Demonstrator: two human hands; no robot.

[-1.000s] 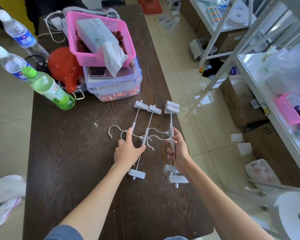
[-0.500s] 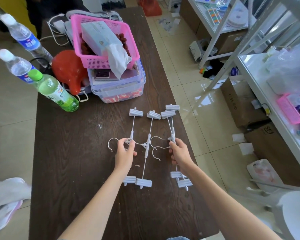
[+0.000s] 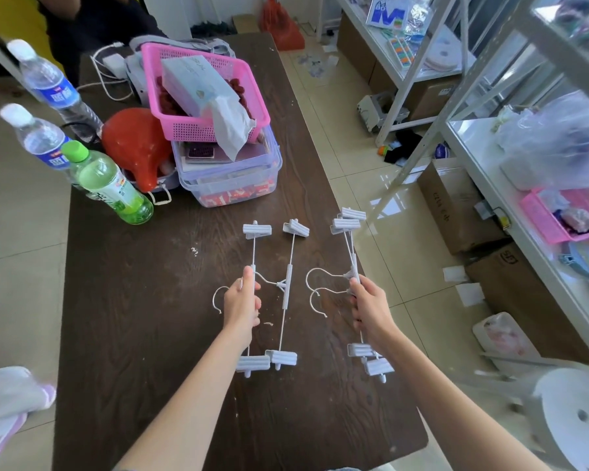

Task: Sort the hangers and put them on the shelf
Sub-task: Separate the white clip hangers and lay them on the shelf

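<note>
Left grip [image 3: 242, 302] holding one hanger [image 3: 253, 256], right grip [image 3: 371, 309] holding two hangers [image 3: 349, 246]

A large blue letter "M" stands on a white sheet [image 3: 386, 13] lying on the far shelf at the right. The labels on the two water bottles [image 3: 53, 88] and the green drink bottle [image 3: 108, 185] at the far left carry print too blurred to read, as does the cardboard box [image 3: 451, 202] on the floor at the right.
</note>
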